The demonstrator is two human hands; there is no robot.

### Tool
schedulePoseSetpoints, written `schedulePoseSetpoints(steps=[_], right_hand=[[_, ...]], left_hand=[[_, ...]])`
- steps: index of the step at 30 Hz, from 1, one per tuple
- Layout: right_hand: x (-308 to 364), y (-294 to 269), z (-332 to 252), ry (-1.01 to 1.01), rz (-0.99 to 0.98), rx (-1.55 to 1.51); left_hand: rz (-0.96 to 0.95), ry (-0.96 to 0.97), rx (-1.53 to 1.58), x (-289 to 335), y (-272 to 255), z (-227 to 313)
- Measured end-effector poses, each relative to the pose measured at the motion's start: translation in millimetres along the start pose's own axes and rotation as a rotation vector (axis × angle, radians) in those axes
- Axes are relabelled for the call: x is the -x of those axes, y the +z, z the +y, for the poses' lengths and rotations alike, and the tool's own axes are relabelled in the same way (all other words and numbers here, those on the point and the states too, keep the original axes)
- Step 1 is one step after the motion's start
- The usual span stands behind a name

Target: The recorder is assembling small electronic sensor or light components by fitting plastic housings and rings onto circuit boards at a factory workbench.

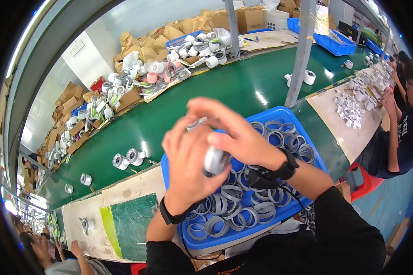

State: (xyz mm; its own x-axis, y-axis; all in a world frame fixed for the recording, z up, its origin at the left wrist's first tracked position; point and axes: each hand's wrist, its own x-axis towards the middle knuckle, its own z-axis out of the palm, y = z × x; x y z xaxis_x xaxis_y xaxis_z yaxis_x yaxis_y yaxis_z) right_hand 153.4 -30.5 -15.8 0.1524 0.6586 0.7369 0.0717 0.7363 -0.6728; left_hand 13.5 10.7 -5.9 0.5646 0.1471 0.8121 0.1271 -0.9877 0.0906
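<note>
Above a blue tray (293, 111), both hands meet around a white and grey cylindrical housing (214, 160). My left hand (184, 156) is closed about it, the thumb under its open end. My right hand (243, 133) reaches over from the right, thumb on the top of the housing and fingers curled past my left fingers. A small part of something white and grey shows between the fingers; the rest is hidden by them. Grey plastic rings (216, 225) lie loose in the tray below, many of them overlapping.
Beyond the tray runs a green conveyor belt (179, 110) with several white housings (134, 156). A grey metal post (300, 59) rises behind the tray. Piled parts (202, 46) line the far side. At right, a co-worker (401, 123) sits by small white parts (353, 107).
</note>
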Motion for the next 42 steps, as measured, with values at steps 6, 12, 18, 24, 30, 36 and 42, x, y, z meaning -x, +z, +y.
schedulePoseSetpoints(steps=[6, 12, 18, 24, 30, 36, 42], right_hand=[[7, -14, 0, 0.281, -0.259, 0.063], [-1, -13, -8, 0.371, -0.279, 0.167], [-5, -13, -26, 0.537, -0.453, 0.172], [-1, -13, -8, 0.027, -0.375, 0.555], [-10, -34, -42, 0.209, -0.046, 0.425], [-17, -40, -49, 0.218, -0.012, 0.593], [-55, -40, 23, 0.329, -0.254, 0.880]], left_hand=[[-0.037, 0.067, 0.097, 7, 10, 4], [-0.045, -0.161, 0.044, 4, 2, -8], [-0.011, -0.289, 0.065, 9, -2, -18], [-0.145, -0.145, -0.008, 4, -3, -16], [0.031, -0.298, 0.134, 1, -52, -25], [0.300, -0.319, 0.195, 16, -99, -39], [0.385, -0.273, 0.231, 24, -125, -44]])
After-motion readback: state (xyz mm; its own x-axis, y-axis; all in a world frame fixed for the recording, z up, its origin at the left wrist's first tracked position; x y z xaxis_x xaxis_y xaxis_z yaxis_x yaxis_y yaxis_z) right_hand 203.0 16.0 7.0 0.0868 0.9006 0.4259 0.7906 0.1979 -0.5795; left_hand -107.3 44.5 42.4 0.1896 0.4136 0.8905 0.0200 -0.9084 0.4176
